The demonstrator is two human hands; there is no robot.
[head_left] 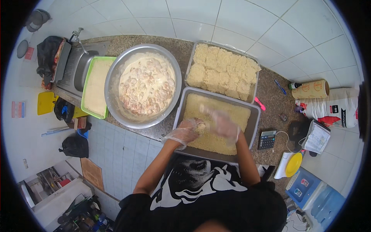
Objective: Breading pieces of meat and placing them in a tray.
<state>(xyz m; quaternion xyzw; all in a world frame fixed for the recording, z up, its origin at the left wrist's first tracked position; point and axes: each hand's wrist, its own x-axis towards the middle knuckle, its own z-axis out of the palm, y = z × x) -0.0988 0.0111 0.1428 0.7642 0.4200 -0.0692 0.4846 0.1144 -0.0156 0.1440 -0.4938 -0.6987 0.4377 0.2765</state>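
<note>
A grey tray [178, 116] of pale yellow breadcrumbs [235, 112] lies right in front of me. My left hand [185, 132], in a clear plastic glove, is low over its left side, fingers curled against a crumb-coated piece [201, 127]. Across from it my right hand [225, 124], gloved too, is over the crumbs and smeared by motion, so its fingers cannot be read. To the left stands a big metal bowl [109, 96] of raw, chicken-like meat pieces [147, 87] in creamy batter. Behind the crumbs, another tray [188, 79] is filled with rows of breaded pieces [224, 71].
A green tray [87, 83] of pale powder sits between bowl and sink [80, 73]. On the right side of the counter lie a pink tool [260, 103], a blue pen [280, 87], a calculator [267, 139] and a brown roll [311, 89]. The tiled wall closes off the back.
</note>
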